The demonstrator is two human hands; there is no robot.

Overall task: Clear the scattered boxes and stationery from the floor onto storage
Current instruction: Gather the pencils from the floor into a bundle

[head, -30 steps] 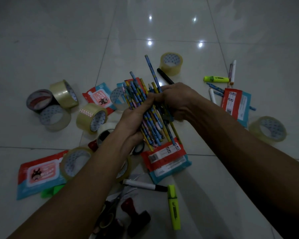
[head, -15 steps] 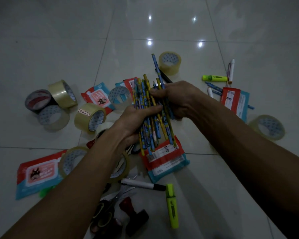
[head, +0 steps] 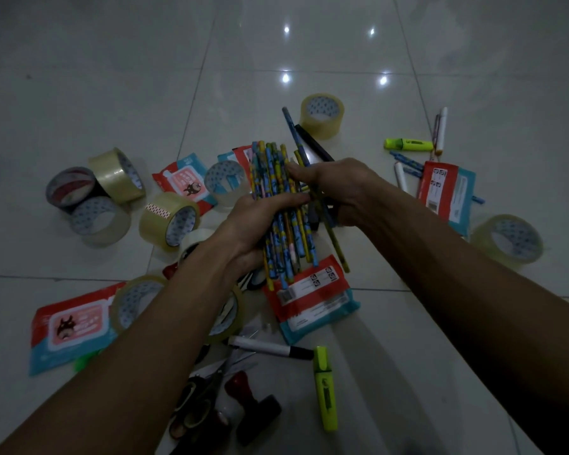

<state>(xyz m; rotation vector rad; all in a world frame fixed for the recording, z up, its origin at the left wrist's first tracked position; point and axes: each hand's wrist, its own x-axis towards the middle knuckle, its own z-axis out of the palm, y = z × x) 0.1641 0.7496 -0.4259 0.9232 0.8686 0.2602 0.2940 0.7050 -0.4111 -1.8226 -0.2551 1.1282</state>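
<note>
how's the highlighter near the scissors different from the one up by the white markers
The near highlighter lies roughly lengthwise, running away from the person, while the far highlighter lies crosswise. The near one has a black-capped marker touching its top end; the far one sits beside the upright white markers. The near one is close to the scissors; the far one is beyond the right hand. Both are yellow-green and lie flat on the floor.

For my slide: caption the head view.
Both hands, left hand and right hand, gather a pencil bundle above scattered stationery.

Print on the red-and-blue packets (head: 312,300) and tape rolls (head: 170,221) is too blurred to read.
</note>
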